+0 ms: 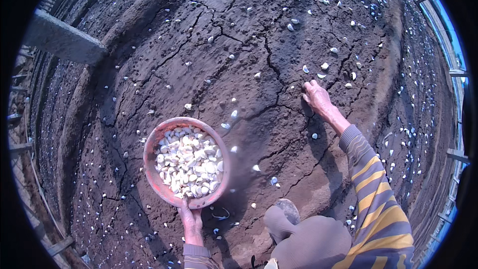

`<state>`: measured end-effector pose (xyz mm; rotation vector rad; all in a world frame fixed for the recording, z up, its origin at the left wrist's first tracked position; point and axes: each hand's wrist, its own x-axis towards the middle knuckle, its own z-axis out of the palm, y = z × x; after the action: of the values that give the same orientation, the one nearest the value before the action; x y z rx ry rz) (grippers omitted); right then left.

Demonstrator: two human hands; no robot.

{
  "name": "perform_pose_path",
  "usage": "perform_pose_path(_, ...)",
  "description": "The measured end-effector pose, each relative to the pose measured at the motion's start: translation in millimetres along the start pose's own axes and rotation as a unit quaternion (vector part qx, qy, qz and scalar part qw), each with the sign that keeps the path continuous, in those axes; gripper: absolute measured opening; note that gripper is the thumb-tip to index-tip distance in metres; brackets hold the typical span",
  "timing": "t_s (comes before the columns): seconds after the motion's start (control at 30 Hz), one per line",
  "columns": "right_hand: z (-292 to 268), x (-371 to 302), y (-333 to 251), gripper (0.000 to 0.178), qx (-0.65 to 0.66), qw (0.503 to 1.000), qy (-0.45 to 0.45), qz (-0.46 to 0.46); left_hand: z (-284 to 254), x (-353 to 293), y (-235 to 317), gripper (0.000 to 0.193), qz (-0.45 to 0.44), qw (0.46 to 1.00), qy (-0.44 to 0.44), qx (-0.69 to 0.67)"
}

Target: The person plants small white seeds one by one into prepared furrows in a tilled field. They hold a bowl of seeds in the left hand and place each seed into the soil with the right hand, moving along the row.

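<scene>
Steadying a reddish bowl [206,201] at 8 o'clock: left hand [191,224] clamped on its 6 o'clock rim, thumb over the lip, other fingers partly hidden. Bowl looks stiff, probably weighty when this full, tipping away from the grip; best held at rim, palm below. White cloves [194,162] inside look light, firm, papery-slick, likely to bruise; pinch by the flanks. Right hand [318,98] low over cracked soil [244,82], between 2 and 3, fingers curled; cannot tell whether tips meet or hold a clove. Counts: bowl, one; hands, two; grey post [69,40] at 10, one; loose cloves just beyond right hand, 11 to 1, three; cloves in bowl, too many to count.
</scene>
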<state>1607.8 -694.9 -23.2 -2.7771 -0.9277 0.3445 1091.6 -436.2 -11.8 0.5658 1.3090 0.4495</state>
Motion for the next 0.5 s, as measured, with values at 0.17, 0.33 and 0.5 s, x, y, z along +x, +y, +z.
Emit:
perform_pose_path(0.17, 15, -20, 4, 0.022, -0.014, 0.999, 0.031, -0.009, 10, -14, 32, 0.057, 0.042, 0.992, 0.082, 0.088)
perform_pose_path(0.33, 7, -10, 0, 0.027, -0.032, 0.999, -0.004, -0.012, 62, -43, 68, 0.043, 0.378, 0.796, 0.147, 0.448)
perform_pose_path(0.5, -6, -14, -5, 0.025, -0.01, 0.999, -0.04, 0.003, 121, -23, 50, 0.051, 0.427, 0.627, -0.054, 0.649)
